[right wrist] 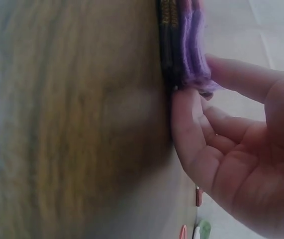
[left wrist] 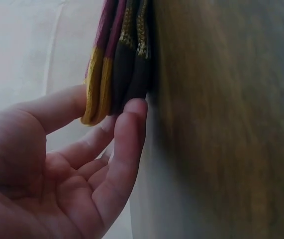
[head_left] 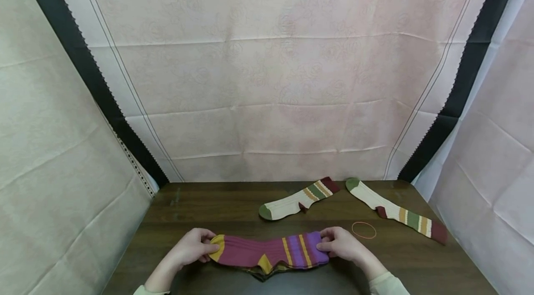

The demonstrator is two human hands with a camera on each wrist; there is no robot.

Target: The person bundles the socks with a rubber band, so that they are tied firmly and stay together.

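A stack of socks lies lengthwise between my two hands near the front of the table. On top are maroon socks point(head_left: 246, 251) with yellow toe and heel and a purple striped cuff; dark patterned socks point(left wrist: 127, 74) lie beneath them. My left hand point(head_left: 196, 248) pinches the toe end, thumb on the yellow toe and fingers underneath. At the other end my right hand point(head_left: 340, 244) pinches the purple cuffs point(right wrist: 194, 50), thumb above and fingers below. In both wrist views the layers sit flush against each other, close to the wooden surface.
Behind the stack lies a cream sock point(head_left: 283, 207) with green toe and maroon cuff. A matching sock point(head_left: 390, 209) lies at the right. Near my right hand is a thin orange rubber band point(head_left: 353, 229). Pale cloth walls point(head_left: 292, 137) enclose the dark wooden table point(head_left: 187, 211).
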